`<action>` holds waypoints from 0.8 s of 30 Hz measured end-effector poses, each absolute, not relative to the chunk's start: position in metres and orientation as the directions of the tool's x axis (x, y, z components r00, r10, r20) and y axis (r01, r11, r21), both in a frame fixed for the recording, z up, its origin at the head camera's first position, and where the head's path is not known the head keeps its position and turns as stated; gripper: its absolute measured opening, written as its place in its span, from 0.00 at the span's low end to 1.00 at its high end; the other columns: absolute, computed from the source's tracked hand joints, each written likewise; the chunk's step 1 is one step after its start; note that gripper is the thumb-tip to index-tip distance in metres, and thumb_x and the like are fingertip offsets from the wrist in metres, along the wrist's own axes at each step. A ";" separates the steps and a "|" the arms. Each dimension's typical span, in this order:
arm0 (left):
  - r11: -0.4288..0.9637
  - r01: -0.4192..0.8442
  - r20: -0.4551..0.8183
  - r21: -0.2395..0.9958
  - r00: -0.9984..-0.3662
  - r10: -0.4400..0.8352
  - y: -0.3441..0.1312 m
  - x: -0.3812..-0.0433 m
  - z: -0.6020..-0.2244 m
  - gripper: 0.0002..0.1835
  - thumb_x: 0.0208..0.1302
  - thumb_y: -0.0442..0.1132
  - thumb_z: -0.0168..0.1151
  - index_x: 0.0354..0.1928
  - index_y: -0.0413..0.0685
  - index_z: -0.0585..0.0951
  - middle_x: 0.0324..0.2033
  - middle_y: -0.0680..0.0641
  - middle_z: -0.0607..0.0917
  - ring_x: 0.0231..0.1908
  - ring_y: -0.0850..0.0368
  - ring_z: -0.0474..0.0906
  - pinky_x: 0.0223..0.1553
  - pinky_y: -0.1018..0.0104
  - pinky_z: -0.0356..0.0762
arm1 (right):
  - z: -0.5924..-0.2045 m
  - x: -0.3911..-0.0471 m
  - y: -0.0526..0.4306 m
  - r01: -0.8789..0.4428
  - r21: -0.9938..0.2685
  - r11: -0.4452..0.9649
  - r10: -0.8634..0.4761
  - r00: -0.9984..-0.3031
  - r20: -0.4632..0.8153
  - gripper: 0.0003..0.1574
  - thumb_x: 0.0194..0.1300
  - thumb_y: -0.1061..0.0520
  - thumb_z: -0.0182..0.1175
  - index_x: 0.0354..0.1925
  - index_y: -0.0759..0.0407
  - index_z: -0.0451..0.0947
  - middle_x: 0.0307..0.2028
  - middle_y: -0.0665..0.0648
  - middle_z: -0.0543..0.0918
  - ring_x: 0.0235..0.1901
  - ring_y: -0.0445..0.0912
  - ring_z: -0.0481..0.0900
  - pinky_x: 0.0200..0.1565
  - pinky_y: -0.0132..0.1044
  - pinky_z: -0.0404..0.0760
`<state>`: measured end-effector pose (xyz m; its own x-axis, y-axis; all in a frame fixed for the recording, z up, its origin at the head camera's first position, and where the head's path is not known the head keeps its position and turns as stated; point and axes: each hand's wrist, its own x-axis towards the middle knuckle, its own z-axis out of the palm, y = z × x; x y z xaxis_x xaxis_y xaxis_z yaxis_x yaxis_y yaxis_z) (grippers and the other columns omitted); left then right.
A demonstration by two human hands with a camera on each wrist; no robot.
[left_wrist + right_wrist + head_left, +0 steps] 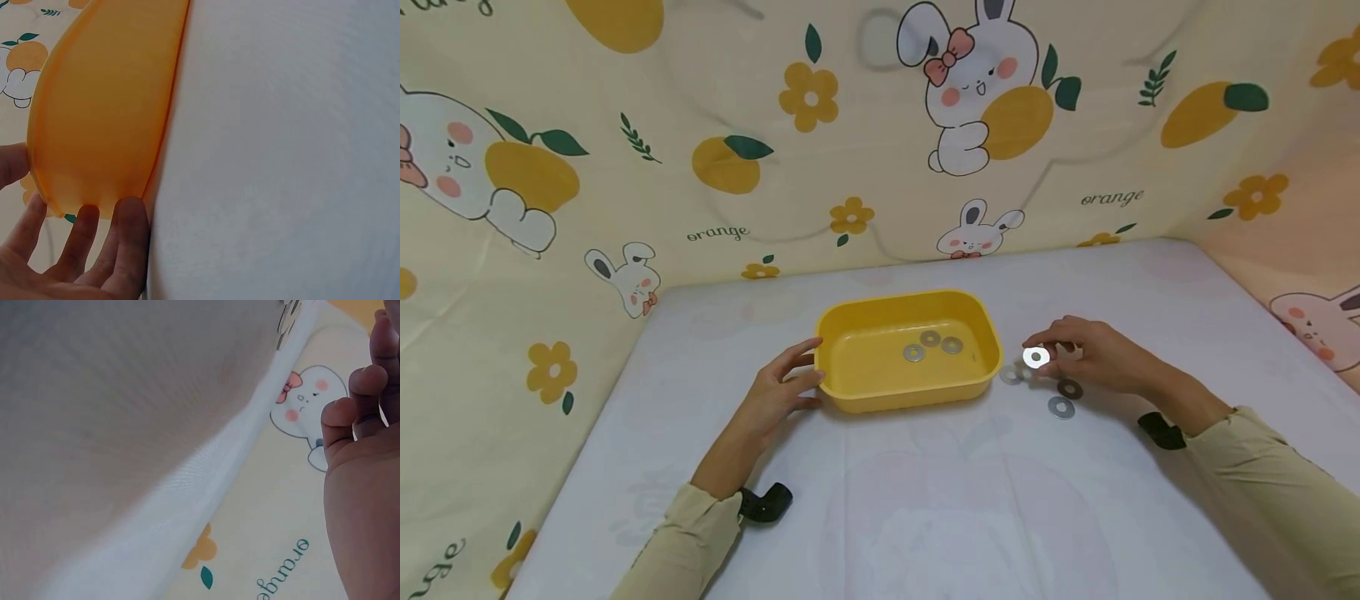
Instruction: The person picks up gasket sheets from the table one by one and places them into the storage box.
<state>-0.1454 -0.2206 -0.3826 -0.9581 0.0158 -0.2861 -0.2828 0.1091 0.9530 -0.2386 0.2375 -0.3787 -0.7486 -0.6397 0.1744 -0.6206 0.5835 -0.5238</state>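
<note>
My left hand (775,392) rests its spread fingers against the outer left end of a yellow plastic tray (910,400). In the left wrist view, several fingertips touch the wall of the yellow tray (106,112). Three flat metal washers (930,339) lie inside, right of the middle. Just beyond the tray's right end, my right hand (1101,354) pinches a shiny washer (1044,360) between thumb and fingers, above the table. Below that hand lie a dark washer (1078,389) and a grey washer (1053,407). The right wrist view shows only part of the right hand (362,475).
A white cloth covers the table (925,492). Another washer (1009,375) lies close to the tray's right end. Behind and at the sides hangs a cream cloth (865,158) printed with rabbits and oranges. A black strap-on device (766,503) sits at each wrist.
</note>
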 end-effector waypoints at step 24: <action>0.092 -0.282 -0.287 0.955 -0.956 0.052 -0.219 -0.144 -0.374 0.31 0.71 0.33 0.57 0.74 0.58 0.65 0.69 0.42 0.65 0.58 0.45 0.73 0.56 0.54 0.82 | -0.366 -0.236 0.230 -0.690 -0.560 0.459 -0.671 -0.682 0.290 0.23 0.58 0.65 0.70 0.52 0.52 0.84 0.30 0.40 0.76 0.34 0.37 0.67 0.32 0.30 0.69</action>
